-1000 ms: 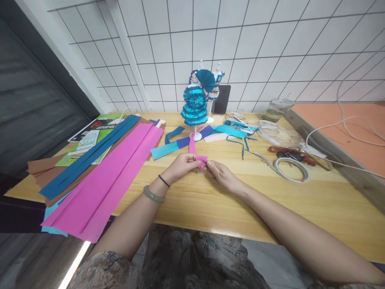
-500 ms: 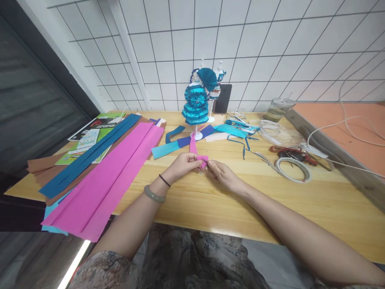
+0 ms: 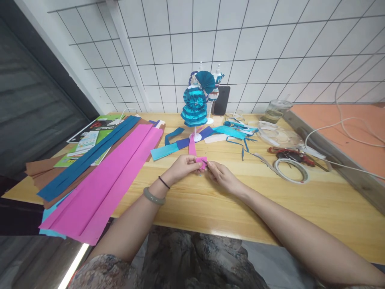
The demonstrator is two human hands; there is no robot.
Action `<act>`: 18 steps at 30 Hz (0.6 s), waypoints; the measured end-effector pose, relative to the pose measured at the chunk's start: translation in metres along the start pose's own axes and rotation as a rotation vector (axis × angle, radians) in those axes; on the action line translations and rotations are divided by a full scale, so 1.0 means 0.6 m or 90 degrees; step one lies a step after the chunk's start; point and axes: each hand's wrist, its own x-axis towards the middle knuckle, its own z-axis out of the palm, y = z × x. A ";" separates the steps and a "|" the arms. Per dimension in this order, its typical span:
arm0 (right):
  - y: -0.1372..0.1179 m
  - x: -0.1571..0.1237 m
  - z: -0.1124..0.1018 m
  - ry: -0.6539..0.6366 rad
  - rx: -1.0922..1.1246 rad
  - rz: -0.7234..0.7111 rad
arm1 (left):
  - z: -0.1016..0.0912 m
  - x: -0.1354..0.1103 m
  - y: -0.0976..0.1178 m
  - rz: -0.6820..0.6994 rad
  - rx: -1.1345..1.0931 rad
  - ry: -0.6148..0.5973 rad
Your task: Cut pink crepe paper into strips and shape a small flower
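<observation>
Head view. Hands meet at the centre of the frame above the wooden tabletop (image 3: 210, 200). The left hand (image 3: 183, 166) and the right hand (image 3: 221, 174) both pinch a small pink paper strip (image 3: 201, 161); each grip is closed on it, thumb against fingers, with the folded end between the two hands and its free tail running up the frame toward the white base of a stand. A thin dark line at the fold may be a needle or pin; too small to tell. The strip is judged light, thin and soft: it creases readily, tears under a hard pull, and is best taken at the folded end with fingertip pressure only.

Left of the frame: a long pink paper sheet (image 3: 105, 180) lies diagonally, touching a dark blue paper strip (image 3: 87, 158) and brown sheets beneath. Upper centre: a stand dressed in pleated teal paper (image 3: 195, 106) rises just beyond the hands, with a dark phone (image 3: 221, 100) leaning against the tiled wall behind it. Right of centre: a roll of white tape (image 3: 291, 170) lies flat, near a glass jar (image 3: 275, 110) further up.
</observation>
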 end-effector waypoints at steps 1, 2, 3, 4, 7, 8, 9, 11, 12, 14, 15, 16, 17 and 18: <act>0.001 0.000 0.000 0.001 0.000 -0.001 | 0.000 0.000 0.000 0.001 0.000 -0.004; 0.002 0.000 0.000 0.002 -0.001 -0.001 | 0.000 0.000 -0.001 0.004 0.000 -0.010; 0.003 0.000 0.000 0.004 -0.001 0.000 | 0.000 0.000 -0.001 0.007 0.000 -0.017; 0.003 0.000 0.000 0.005 0.000 0.002 | 0.000 0.000 -0.002 0.010 -0.001 -0.023; 0.002 0.000 -0.001 -0.001 0.006 0.000 | -0.001 0.001 -0.005 0.013 -0.004 -0.023; 0.000 0.000 -0.001 -0.006 0.008 -0.003 | -0.001 0.001 -0.005 0.012 -0.004 -0.020; -0.002 0.000 -0.001 -0.008 0.010 -0.006 | -0.001 0.001 -0.005 0.012 -0.004 -0.019; -0.005 0.001 -0.001 -0.009 0.008 -0.011 | -0.001 0.001 -0.003 0.013 0.001 -0.020; -0.006 0.001 -0.001 -0.007 0.006 -0.014 | 0.000 0.001 -0.002 0.013 0.004 -0.020; -0.008 0.001 0.000 -0.002 0.000 -0.019 | 0.001 0.001 -0.001 0.012 0.008 -0.020; -0.008 0.001 0.000 -0.001 -0.002 -0.020 | 0.001 0.001 0.000 0.011 0.009 -0.020; -0.008 0.001 0.000 -0.001 -0.005 -0.021 | 0.002 0.001 0.000 0.009 0.010 -0.020; -0.009 0.001 0.000 -0.001 -0.008 -0.021 | 0.002 0.001 0.000 0.007 0.012 -0.021; -0.009 0.001 -0.001 -0.001 -0.012 -0.021 | 0.003 0.001 0.000 0.006 0.014 -0.022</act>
